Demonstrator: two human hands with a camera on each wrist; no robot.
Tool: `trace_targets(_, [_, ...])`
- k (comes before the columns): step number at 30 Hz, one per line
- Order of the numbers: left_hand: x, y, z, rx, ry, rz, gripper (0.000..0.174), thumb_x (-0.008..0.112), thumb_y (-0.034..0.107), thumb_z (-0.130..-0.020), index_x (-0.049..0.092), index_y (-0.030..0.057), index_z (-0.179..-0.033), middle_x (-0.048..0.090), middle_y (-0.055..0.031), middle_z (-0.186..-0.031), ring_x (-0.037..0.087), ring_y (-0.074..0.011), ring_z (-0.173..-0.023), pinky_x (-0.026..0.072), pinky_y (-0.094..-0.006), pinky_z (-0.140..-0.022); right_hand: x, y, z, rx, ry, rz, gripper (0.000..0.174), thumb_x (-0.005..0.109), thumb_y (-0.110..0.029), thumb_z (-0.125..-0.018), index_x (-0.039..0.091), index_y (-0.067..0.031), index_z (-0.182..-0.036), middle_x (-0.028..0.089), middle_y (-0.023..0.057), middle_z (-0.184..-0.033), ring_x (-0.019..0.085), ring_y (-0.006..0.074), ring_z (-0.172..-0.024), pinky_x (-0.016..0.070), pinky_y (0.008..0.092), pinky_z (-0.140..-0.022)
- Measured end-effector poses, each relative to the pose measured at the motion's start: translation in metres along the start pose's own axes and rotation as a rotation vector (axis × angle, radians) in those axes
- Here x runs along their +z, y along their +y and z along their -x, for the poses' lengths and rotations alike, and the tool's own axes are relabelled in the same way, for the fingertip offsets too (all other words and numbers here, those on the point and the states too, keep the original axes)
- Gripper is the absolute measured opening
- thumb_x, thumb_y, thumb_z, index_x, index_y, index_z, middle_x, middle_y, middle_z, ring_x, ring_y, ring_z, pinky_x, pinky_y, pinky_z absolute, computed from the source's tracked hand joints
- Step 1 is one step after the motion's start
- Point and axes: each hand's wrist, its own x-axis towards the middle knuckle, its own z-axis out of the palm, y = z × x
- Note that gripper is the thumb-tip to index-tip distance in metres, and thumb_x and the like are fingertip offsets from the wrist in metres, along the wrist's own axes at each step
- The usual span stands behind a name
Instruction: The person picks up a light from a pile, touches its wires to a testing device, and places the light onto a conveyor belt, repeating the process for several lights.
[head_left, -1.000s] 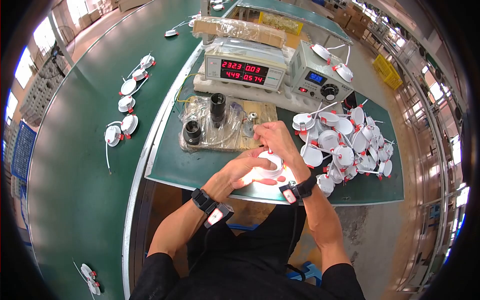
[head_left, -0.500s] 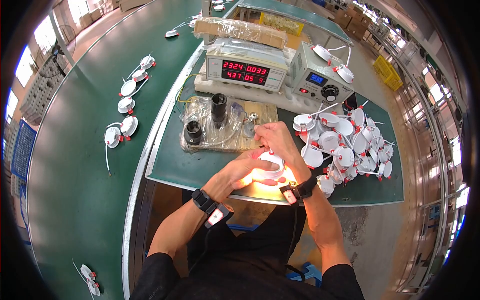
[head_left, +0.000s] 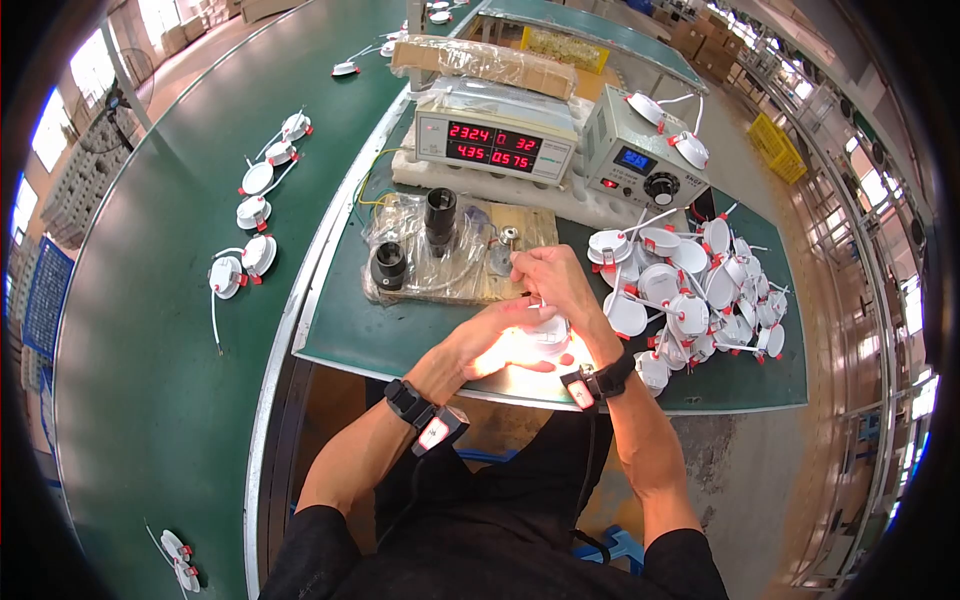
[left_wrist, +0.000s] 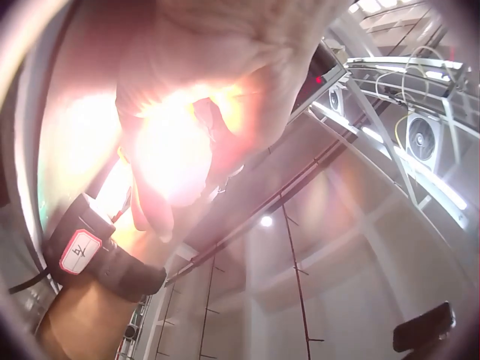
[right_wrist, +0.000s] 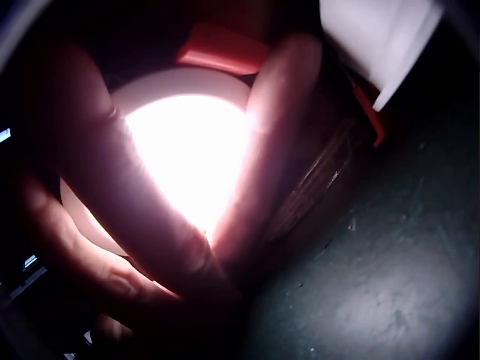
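Note:
A lit white LED downlight (head_left: 549,332) is held low over the front of the workbench by my left hand (head_left: 492,338). The thumb lies over its back and the fingers spread beneath. In the right wrist view, fingers (right_wrist: 150,191) cross its glowing face (right_wrist: 191,146). The left wrist view is washed out by glare around that hand (left_wrist: 225,52). Bent over the downlight, my right hand (head_left: 558,283) pinches its cable; the wire's end is hidden by the fingers. Those fingertips are beside a small metal post (head_left: 509,238) on the wooden board (head_left: 535,222).
A heap of downlights (head_left: 690,285) lies to the right. Behind the board stand a power meter (head_left: 495,145) with red digits and a grey supply box (head_left: 645,150). Black sockets (head_left: 439,222) rise from the board. More downlights (head_left: 253,211) dot the green conveyor (head_left: 150,350) at left.
The downlight's glow went from white to warm yellow and is white again. Digits on the meter have shifted. Both hands stay nearly still, the left thumb a little further up.

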Motion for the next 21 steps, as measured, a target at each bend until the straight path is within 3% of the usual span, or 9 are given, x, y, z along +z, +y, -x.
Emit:
trace_targets(5, [-0.004,-0.005,-0.003,0.016,-0.053,0.06,0.041,0.053,0.035,-0.103,0.057,0.0027,-0.128,0.068,-0.0145,-0.118,0.068,-0.033,-0.108,0.0556,-0.0458,-0.088,-0.001,0.002,0.0,-0.017,-0.009,-0.02,0.033,0.062,-0.022,-0.089,0.065,0.0074,-0.073,0.049,-0.0002,-0.053,0.044,0.0077,-0.049,0.0328,0.0276,-0.046])
trace_targets(9, [-0.012,-0.021,-0.012,0.117,0.017,0.076,0.036,0.058,0.028,-0.101,0.061,0.0008,-0.124,0.069,-0.0123,-0.115,0.069,-0.0255,-0.104,0.0563,-0.0404,-0.085,-0.006,0.003,0.006,-0.143,-0.038,-0.005,0.035,0.063,-0.026,-0.093,0.067,0.0041,-0.075,0.052,-0.0004,-0.055,0.046,0.0067,-0.051,0.0346,0.0269,-0.047])
trace_targets(10, [-0.017,-0.024,-0.008,0.196,0.11,0.024,0.035,0.06,0.027,-0.1,0.063,0.0003,-0.122,0.07,-0.0105,-0.112,0.07,-0.0218,-0.102,0.0563,-0.0378,-0.084,-0.001,0.015,0.001,-0.174,0.04,0.044,0.037,0.064,-0.03,-0.095,0.07,0.0023,-0.078,0.055,-0.0006,-0.058,0.047,0.0057,-0.054,0.035,0.0267,-0.047])
trace_targets(12, [-0.003,-0.011,0.039,0.31,0.419,-0.559,0.03,0.064,0.027,-0.099,0.072,0.0008,-0.112,0.072,-0.0036,-0.1,0.065,-0.0099,-0.091,0.0529,-0.0287,-0.082,-0.003,0.009,0.014,-0.146,-0.013,0.116,0.04,0.06,-0.037,-0.1,0.072,0.0011,-0.092,0.058,-0.0001,-0.061,0.049,0.0049,-0.053,0.0342,0.0232,-0.047])
trace_targets(13, [0.005,0.003,0.084,0.327,0.504,-0.671,0.03,0.063,0.027,-0.099,0.072,0.0007,-0.112,0.072,-0.0033,-0.099,0.064,-0.0091,-0.091,0.0522,-0.0283,-0.083,-0.004,-0.005,0.029,-0.048,-0.08,0.023,0.042,0.057,-0.039,-0.102,0.071,0.0007,-0.1,0.059,0.0005,-0.061,0.049,0.0047,-0.052,0.0339,0.0217,-0.046])
trace_targets(16, [-0.001,0.011,0.224,0.407,0.895,-0.887,0.03,0.062,0.024,-0.099,0.071,0.0002,-0.114,0.072,-0.0033,-0.097,0.064,-0.0082,-0.089,0.0527,-0.0274,-0.081,-0.007,-0.044,0.082,-0.145,-0.073,0.079,0.037,0.057,-0.034,-0.103,0.07,0.0005,-0.097,0.058,0.0015,-0.056,0.043,0.0028,-0.046,0.0302,0.0204,-0.043])
trace_targets(19, [-0.025,-0.028,0.368,0.489,1.489,-0.929,0.027,0.058,0.016,-0.098,0.07,-0.0032,-0.113,0.073,-0.0068,-0.093,0.068,-0.01,-0.085,0.0552,-0.0264,-0.076,-0.004,-0.058,0.115,-0.164,-0.13,0.015,0.033,0.058,-0.029,-0.102,0.07,0.0007,-0.095,0.058,0.0015,-0.054,0.041,0.0022,-0.043,0.0278,0.0196,-0.042])
trace_targets(20, [-0.034,-0.046,0.413,0.351,1.634,-0.882,0.029,0.059,0.018,-0.097,0.069,-0.0058,-0.11,0.073,-0.0128,-0.092,0.07,-0.0162,-0.081,0.0558,-0.0305,-0.077,-0.001,-0.062,0.12,-0.171,-0.153,0.014,0.032,0.058,-0.028,-0.102,0.069,0.0008,-0.096,0.058,0.0015,-0.054,0.042,0.002,-0.044,0.0278,0.019,-0.042])
trace_targets(21, [-0.029,-0.061,0.447,0.117,1.908,-1.214,0.03,0.063,0.024,-0.091,0.073,-0.0023,-0.102,0.074,-0.0171,-0.096,0.072,-0.0294,-0.082,0.0557,-0.0409,-0.076,0.005,-0.063,0.124,-0.177,-0.163,0.012,0.031,0.058,-0.028,-0.102,0.069,0.0006,-0.096,0.058,0.0014,-0.054,0.042,0.0021,-0.044,0.0283,0.0191,-0.042])
